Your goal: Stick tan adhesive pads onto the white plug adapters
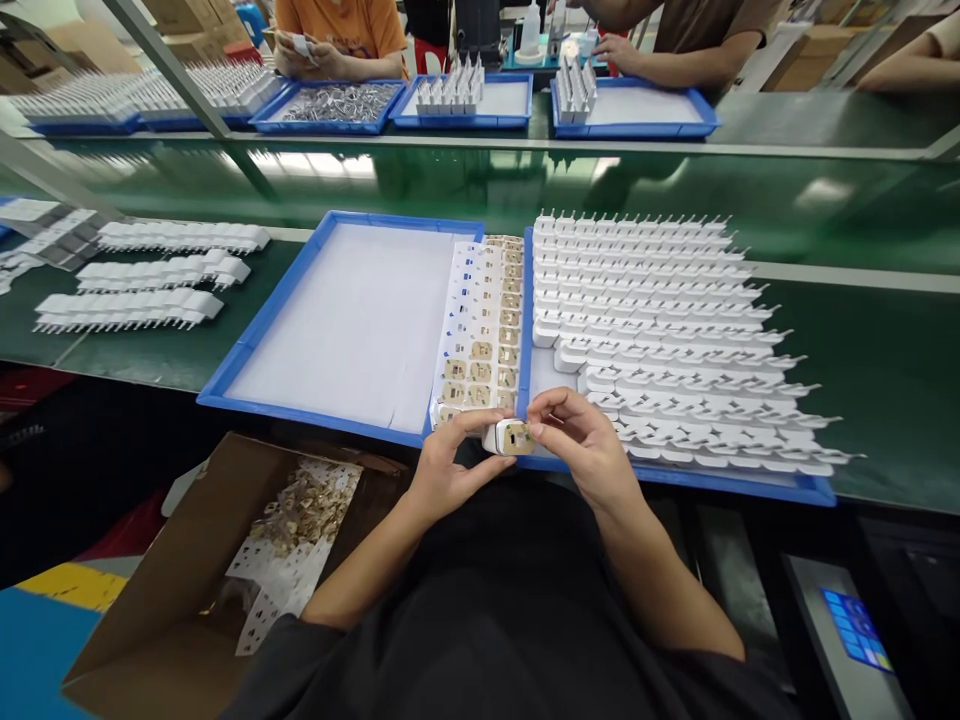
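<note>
Between the thumb and fingers of my left hand (442,468) is a white plug adapter (491,441), held just above the near edge of the trays. A tan sticker (517,438) with a dark slot lies on the face turned up toward me. My right hand (589,450) pinches the right edge of that sticker with thumb and forefinger. Behind my hands, a sheet of tan stickers (480,371) rests on the right side of a blue-rimmed tray (264,308); its left columns are partly bare. Rows of white plug adapters (660,345), pins pointing right, fill the tray on the right.
More adapter rows (161,270) lie at left on the green table. Below, a cardboard box (150,560) holds backing scraps. Across the line, people sit behind blue trays (637,130) with white parts and a tray of metal pieces (337,103). A screen (855,628) glows at lower right.
</note>
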